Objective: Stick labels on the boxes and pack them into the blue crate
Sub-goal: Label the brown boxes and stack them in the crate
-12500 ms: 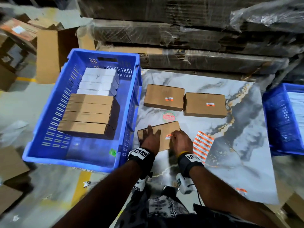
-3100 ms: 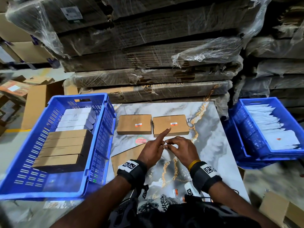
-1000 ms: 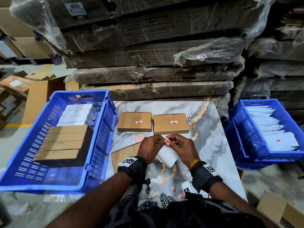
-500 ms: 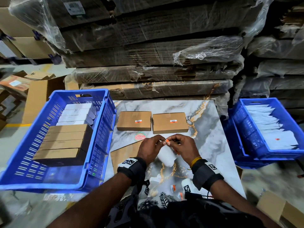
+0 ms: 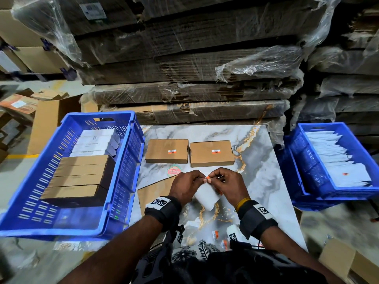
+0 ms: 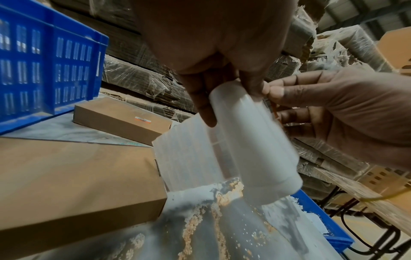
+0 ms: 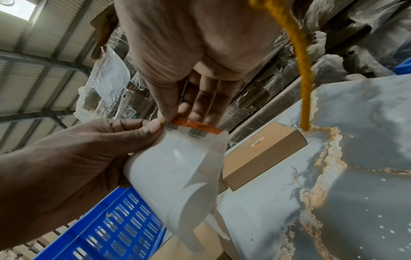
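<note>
Head view: our left hand (image 5: 185,186) grips the label sheet (image 5: 206,196) while our right hand (image 5: 227,184) pinches a label (image 5: 207,178); the unlabelled box (image 5: 154,191) lies at 8 o'clock, nearer our left.

Labels, boxes, crate.
White curled backing sheet (image 5: 205,196) carries orange-and-white labels (image 7: 195,128) at its top edge; two flat brown cardboard boxes (image 5: 167,151), each labelled, lie side by side; large blue slotted plastic crate (image 5: 67,226) holds brown and white boxes in a row.
</note>
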### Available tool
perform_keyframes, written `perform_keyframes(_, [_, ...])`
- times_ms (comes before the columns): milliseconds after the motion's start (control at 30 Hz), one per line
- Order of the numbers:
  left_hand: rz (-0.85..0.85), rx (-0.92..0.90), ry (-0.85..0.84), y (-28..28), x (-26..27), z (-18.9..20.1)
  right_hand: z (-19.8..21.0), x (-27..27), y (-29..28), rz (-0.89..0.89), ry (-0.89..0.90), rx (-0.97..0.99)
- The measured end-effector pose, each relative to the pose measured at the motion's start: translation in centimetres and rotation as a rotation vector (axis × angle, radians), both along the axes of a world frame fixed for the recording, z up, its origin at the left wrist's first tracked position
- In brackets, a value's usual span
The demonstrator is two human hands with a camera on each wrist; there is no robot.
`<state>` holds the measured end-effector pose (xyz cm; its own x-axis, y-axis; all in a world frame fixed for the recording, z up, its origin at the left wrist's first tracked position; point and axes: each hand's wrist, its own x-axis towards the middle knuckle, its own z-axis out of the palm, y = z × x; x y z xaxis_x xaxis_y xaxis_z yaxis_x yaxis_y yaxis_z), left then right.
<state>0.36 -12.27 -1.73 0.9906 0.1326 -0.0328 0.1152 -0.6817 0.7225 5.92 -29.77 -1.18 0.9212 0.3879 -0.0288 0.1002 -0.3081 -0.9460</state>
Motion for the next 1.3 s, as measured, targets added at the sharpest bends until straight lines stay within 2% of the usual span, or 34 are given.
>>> perform_keyframes(233, [0.000,0.067,0.010,0.2,0.1,-0.3,0.1,0.0,-0.1,0.009,-0.039,-0.023])
perform_keyframes(600, [-0.006,0.098,0.022,0.3,0.6,-0.7,-0.5,0.3,-0.4,0.056,-0.250,-0.165])
perform_keyframes(867, [-0.023,-0.249,0.074,-0.2,0.4,-0.9,-1.5,1.2,-0.9,0.094,-0.297,-0.209])
perform_keyframes(1100, [0.034,-0.447,0.159,-0.5,1.1,-1.2,-1.7,1.5,-1.7,0.186,-0.305,-0.205])
perform_keyframes(1300, [-0.045,-0.530,0.222,-1.2,1.1,-1.8,-2.3,1.6,-2.8,0.163,-0.259,-0.186])
